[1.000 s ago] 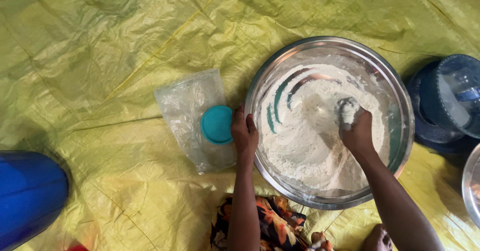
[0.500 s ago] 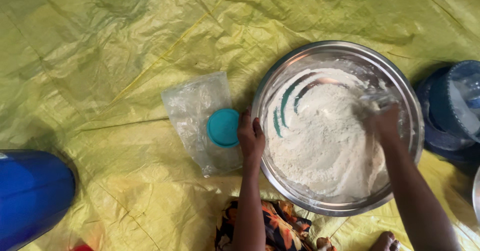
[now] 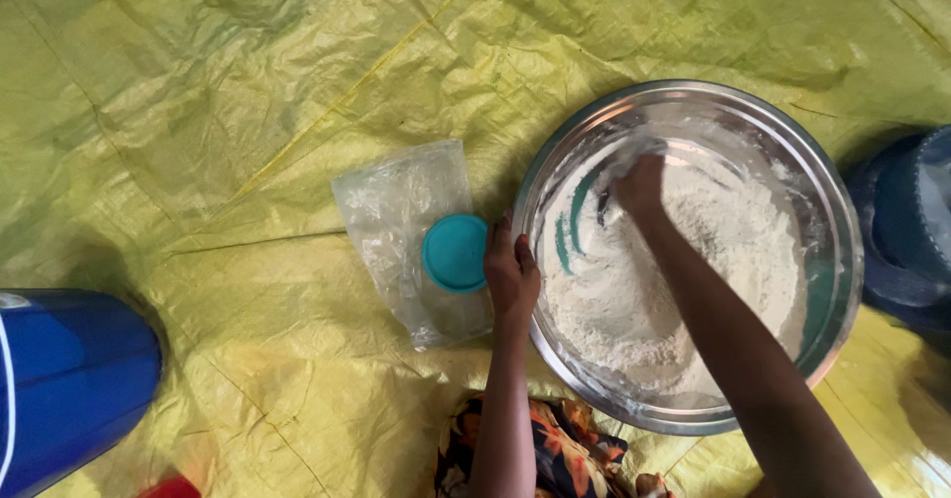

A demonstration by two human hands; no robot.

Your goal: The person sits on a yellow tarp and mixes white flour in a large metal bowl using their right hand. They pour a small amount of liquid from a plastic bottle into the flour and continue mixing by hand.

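A yellow tarp (image 3: 198, 111) carries a round steel bowl (image 3: 837, 260) near its right edge; round, it has no long axis and opens upward. The flour (image 3: 713, 260) inside looks dry and loose, so mixing seems only begun. The left hand (image 3: 511, 272) grips the bowl's left rim. The right hand (image 3: 642, 183) is buried in flour; its grasp cannot be told. A teal lid (image 3: 455, 252) lies on a clear bag (image 3: 396, 201).

Bowl (image 3: 832, 260) right of centre on the sheet (image 3: 198, 111), flour (image 3: 713, 260) in it, bag (image 3: 396, 211) just left with lid (image 3: 455, 253) on it, barrel (image 3: 69, 379) lower left, container (image 3: 906, 230) at right edge.
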